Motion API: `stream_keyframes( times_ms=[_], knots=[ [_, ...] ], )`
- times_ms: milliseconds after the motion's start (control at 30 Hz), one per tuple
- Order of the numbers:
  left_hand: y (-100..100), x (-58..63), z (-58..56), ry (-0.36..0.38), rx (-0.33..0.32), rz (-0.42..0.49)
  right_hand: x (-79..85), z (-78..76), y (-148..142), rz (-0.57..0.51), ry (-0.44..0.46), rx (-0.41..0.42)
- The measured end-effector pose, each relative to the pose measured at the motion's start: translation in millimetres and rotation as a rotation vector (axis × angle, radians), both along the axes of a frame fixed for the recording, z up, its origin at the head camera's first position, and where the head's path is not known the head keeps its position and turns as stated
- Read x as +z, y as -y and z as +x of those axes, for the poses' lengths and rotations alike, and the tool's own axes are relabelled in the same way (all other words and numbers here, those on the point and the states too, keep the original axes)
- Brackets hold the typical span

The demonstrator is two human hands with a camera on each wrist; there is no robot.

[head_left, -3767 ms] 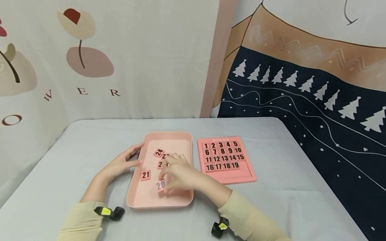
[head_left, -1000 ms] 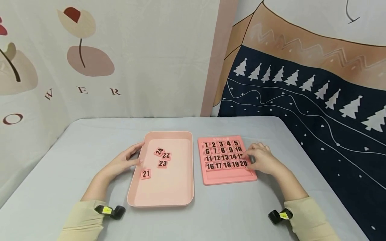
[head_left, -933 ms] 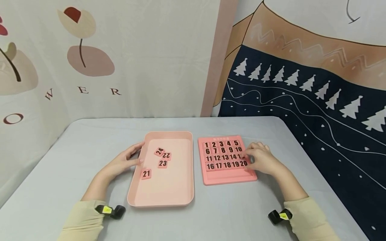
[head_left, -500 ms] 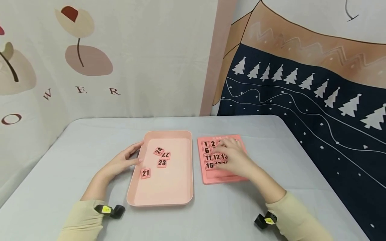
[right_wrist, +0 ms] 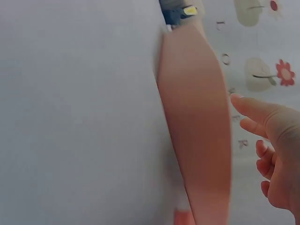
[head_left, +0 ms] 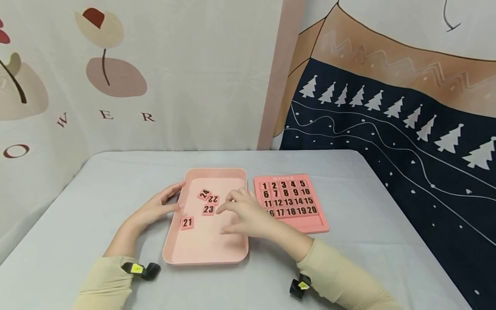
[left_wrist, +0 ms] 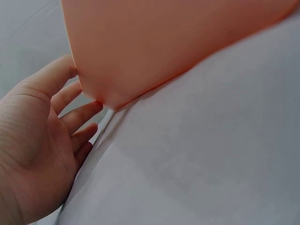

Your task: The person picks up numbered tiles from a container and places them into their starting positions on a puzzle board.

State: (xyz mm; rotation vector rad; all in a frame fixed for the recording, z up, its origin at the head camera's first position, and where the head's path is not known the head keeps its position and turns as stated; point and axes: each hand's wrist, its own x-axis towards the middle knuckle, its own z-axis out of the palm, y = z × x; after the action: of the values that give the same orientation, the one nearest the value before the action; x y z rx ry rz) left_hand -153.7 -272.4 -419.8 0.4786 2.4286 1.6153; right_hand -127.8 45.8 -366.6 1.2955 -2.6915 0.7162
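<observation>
In the head view my left hand point(head_left: 156, 207) rests against the left side of a pink tray point(head_left: 228, 257), fingers spread and thumb tip at the rim. The left wrist view has these fingertips touching its outer wall. Inside lie number tiles: 21 point(head_left: 187, 223), 23 point(head_left: 208, 209), 22 point(head_left: 213, 199) upside down, and 24 point(head_left: 204, 194) tilted. Above the tray's right part hovers my right hand point(head_left: 249, 215), thumb and index finger apart, nothing between them, fingertips just right of tile 23. The right wrist view shows this hand beyond the tray wall point(right_wrist: 197, 108).
A pink number board point(head_left: 300, 223) lies right of the tray, with tiles 1 to 20 in rows and a bare bottom row. My right hand partly covers its left edge. White cloth point(head_left: 368, 202) covers the table; printed curtains hang behind.
Tile 20 has gone from the tray to the board's fourth row. Since then my right hand has left the board and swung left over the tray. My left hand stays put.
</observation>
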Motion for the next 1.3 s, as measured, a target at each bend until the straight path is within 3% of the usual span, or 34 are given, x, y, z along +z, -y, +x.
stream_keyframes(
  times_ms=[333,600,867,1300],
  knots=[
    [1,-1.5,-0.1,-0.009,-0.026,0.017,-11.6,-8.9,46,0.095,-0.03,0.055],
    [2,0.2,-0.2,-0.012,-0.027,0.007,-19.0,-23.3,70,0.135,0.012,0.022],
    [1,-1.8,-0.8,-0.014,-0.028,0.015,-28.4,-26.6,82,0.182,-0.003,-0.031],
    [2,-0.7,-0.3,-0.015,-0.032,0.009,-31.1,-23.6,89,0.224,-0.034,-0.053]
  ],
)
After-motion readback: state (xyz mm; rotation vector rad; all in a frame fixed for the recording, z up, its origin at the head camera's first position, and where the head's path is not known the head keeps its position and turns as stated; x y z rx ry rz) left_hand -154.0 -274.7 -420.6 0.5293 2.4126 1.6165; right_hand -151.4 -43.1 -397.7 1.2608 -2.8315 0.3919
